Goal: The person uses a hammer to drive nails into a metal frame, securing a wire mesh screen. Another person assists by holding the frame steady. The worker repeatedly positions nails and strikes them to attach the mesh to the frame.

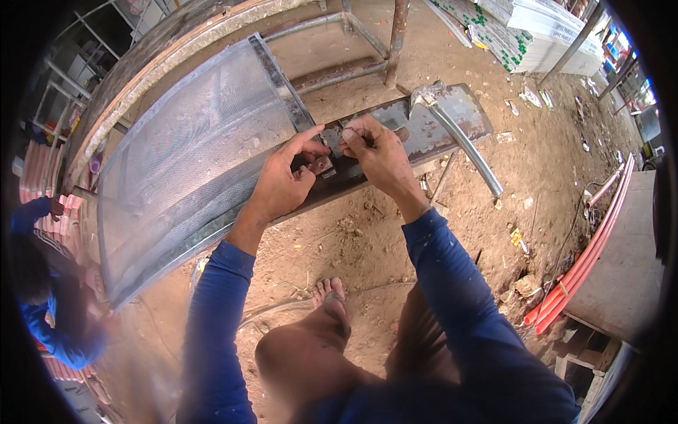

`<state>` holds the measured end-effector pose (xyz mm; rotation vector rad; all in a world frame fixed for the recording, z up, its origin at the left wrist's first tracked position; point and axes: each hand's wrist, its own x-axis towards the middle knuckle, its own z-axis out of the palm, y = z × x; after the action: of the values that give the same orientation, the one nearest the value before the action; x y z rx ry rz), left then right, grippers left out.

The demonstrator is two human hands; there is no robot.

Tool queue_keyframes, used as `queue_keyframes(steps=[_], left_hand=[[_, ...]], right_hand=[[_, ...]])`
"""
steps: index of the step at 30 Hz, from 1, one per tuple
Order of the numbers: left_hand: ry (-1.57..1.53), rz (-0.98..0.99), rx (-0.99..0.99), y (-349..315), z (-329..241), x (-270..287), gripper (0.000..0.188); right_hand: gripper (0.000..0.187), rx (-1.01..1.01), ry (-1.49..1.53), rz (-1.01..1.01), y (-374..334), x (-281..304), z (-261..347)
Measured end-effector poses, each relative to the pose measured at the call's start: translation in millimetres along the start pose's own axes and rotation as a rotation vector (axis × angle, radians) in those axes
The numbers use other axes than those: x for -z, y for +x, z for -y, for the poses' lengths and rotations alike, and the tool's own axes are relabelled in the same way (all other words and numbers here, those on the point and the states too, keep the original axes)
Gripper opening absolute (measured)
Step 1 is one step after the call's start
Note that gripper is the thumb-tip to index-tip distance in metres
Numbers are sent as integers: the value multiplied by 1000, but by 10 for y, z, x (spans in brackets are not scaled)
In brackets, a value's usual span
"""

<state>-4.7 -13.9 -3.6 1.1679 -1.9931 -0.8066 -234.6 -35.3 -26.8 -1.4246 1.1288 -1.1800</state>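
Head view: a mesh panel (pixel 198 113) in a metal frame lies with its near right corner over the left part of a narrow metal-topped bench (pixel 462 116), the mesh spreading leftward well past it; the left hand (pixel 279 173) is at that corner, its index finger extended, its thumb and curled fingers about a small brownish block (pixel 322 167), though whether they clamp it cannot be told; the right hand (pixel 381 155), just beside it over the bench, has thumb and fingertips drawn together, anything between them being too small to tell; a hammer (pixel 462 148) rests with its head near the bench's far edge, toward the right end, its metal handle running out over the near edge; beneath is bare earth (pixel 339 233) with scattered litter; at right, reddish pipes (pixel 583 272) lie along a pale board (pixel 614 254); at upper right is a stack of white packages (pixel 554 42); at far left, a second person's blue sleeve (pixel 70 346).
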Motion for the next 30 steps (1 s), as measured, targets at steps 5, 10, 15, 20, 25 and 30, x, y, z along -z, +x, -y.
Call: queue_keyframes(steps=[5,10,15,20,25,30], left_hand=[[-28,-59,-42,-11,101,-62,75],[184,-36,-81,-92,-18,-56,76],[271,-58,-190,-96,55,-49,82],[283,0,-161,-73,78,-37,92],[317,-16,-166,-119,125,-44,99],[281,-28,-133,-123,121,-95,102]], right_hand=[[18,-20,121,23,63,1,-163],[18,-52,69,30,46,-6,-159],[18,-38,184,55,106,6,-254],[18,-15,136,39,91,10,-226],[15,254,-361,51,-128,-134,132],[12,334,-456,135,-113,-192,301]])
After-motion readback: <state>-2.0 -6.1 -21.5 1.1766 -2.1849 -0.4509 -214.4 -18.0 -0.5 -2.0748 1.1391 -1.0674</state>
